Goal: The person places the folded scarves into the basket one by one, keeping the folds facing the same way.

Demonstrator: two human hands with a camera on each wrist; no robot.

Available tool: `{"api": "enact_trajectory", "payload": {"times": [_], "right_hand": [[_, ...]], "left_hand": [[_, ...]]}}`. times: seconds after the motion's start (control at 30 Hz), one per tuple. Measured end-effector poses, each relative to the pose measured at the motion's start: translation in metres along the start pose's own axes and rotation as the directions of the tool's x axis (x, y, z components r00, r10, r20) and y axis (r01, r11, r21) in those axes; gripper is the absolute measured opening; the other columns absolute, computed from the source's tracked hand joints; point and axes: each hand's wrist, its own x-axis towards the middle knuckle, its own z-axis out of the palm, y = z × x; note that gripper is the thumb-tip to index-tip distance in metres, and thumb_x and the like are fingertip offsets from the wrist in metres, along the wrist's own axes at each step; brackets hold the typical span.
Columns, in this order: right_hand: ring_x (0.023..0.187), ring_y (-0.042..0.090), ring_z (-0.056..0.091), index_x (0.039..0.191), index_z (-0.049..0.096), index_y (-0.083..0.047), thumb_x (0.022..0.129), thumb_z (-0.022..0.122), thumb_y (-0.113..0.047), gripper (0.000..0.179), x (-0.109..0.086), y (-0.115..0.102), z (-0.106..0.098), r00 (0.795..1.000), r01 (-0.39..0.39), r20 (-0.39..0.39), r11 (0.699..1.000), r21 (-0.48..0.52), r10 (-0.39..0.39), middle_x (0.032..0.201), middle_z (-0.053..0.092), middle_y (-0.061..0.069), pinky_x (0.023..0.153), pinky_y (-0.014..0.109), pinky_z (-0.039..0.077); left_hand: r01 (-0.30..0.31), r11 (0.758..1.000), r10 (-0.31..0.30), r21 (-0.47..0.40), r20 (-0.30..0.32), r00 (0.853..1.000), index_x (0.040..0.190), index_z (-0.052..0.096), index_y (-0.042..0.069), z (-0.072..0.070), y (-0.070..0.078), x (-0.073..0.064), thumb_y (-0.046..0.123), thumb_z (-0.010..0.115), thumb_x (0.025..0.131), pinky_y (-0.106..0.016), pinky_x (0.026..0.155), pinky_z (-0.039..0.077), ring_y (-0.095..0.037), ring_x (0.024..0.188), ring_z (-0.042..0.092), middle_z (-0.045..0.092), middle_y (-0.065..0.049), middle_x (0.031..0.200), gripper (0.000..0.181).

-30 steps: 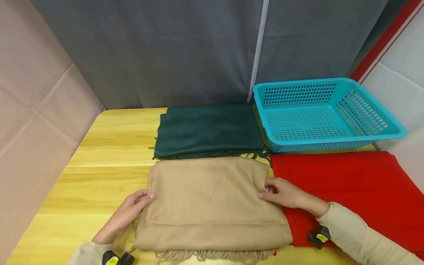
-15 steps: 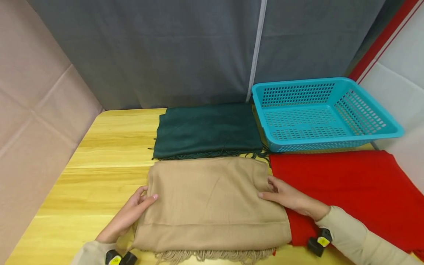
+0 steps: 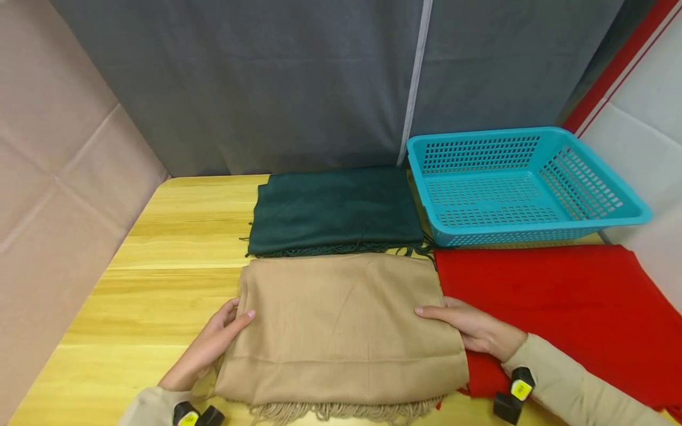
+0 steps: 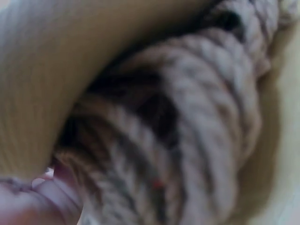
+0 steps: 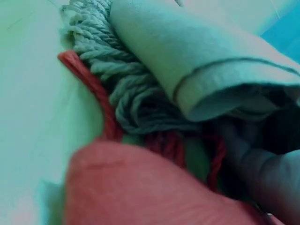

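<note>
A folded tan fringed shawl [image 3: 341, 325] lies at the front of the table, its twisted fringe [image 3: 346, 409] along the near edge. My left hand [image 3: 210, 343] holds its left edge, thumb on top and fingers partly hidden beneath. At the opposite edge my right hand [image 3: 476, 325] grips the cloth, thumb on top, other fingers mostly under it. The right wrist view shows the rolled fold [image 5: 187, 56] of the tan shawl, with part of the right hand [image 5: 262, 164] reaching beneath. Fringe cords [image 4: 201, 103] fill the blurred left wrist view.
Beyond the tan shawl lies a folded dark green shawl [image 3: 335, 207]. A red shawl [image 3: 559, 313] spreads on the right, close against the tan one. The blue plastic basket [image 3: 490, 192] stands at the back right. Grey cloth [image 3: 256, 89] hangs behind the wooden table [image 3: 144, 284].
My right hand has let go of the pinched crease, and its fingers have slid under the right edge, which now lies smoother. The left hand has shifted slightly inward, its thumb further onto the shawl.
</note>
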Motion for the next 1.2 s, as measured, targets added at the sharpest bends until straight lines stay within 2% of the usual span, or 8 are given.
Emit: {"api": "enact_trajectory", "payload": {"times": [0.17,0.4,0.77,0.97,1.2], "right_hand": [[0.093,0.023,0.059,0.115,0.037,-0.001,0.091,0.049,-0.016,0.031,-0.0007,0.0010,0.0048,0.999,0.025,-0.036,0.997,-0.067,-0.027,0.105,0.056,0.009,0.082,0.038,0.046],[0.086,0.021,0.061,0.111,0.042,0.000,0.091,0.050,-0.015,0.027,0.0011,0.0008,0.0053,0.992,0.064,-0.091,0.980,-0.188,-0.082,0.098,0.060,0.008,0.076,0.035,0.048],[0.094,0.021,0.058,0.129,0.019,0.004,0.092,0.047,-0.026,0.055,0.0036,0.0010,0.0094,0.981,0.043,-0.181,0.986,-0.164,-0.073,0.108,0.053,0.008,0.081,0.037,0.046],[0.094,0.023,0.058,0.131,0.016,0.004,0.092,0.048,-0.023,0.057,0.0041,0.0026,0.0085,0.978,0.065,-0.182,0.980,-0.189,-0.100,0.108,0.052,0.010,0.080,0.039,0.046],[0.092,0.024,0.059,0.129,0.017,0.005,0.091,0.050,-0.020,0.056,0.0043,0.0053,0.0084,0.975,0.083,-0.186,0.975,-0.208,-0.122,0.107,0.053,0.011,0.078,0.040,0.047]], "left_hand": [[0.035,0.998,-0.034,-0.045,0.024,0.999,0.136,0.018,0.001,0.0007,-0.0006,0.0017,0.031,0.046,0.092,-0.038,0.077,0.047,-0.028,0.096,0.054,0.044,-0.025,0.119,0.060],[0.059,0.992,-0.052,-0.110,0.066,0.996,0.137,0.015,0.001,0.0002,-0.0003,0.0037,0.035,0.043,0.093,-0.039,0.076,0.047,-0.027,0.094,0.056,0.048,-0.023,0.114,0.062],[0.065,0.986,-0.049,-0.152,0.107,0.993,0.141,0.007,0.006,-0.0008,-0.0014,0.0086,0.038,0.043,0.092,-0.038,0.079,0.046,-0.025,0.097,0.054,0.045,-0.022,0.119,0.068],[0.040,0.994,-0.028,-0.102,0.114,0.993,0.140,0.013,0.004,-0.0035,-0.0029,0.0087,0.035,0.042,0.093,-0.036,0.077,0.047,-0.023,0.092,0.057,0.051,-0.018,0.111,0.063],[0.010,0.994,-0.001,-0.111,0.083,0.997,0.139,0.018,0.008,-0.0011,-0.0013,0.0080,0.032,0.044,0.093,-0.034,0.077,0.046,-0.022,0.094,0.055,0.048,-0.019,0.115,0.059]]}}
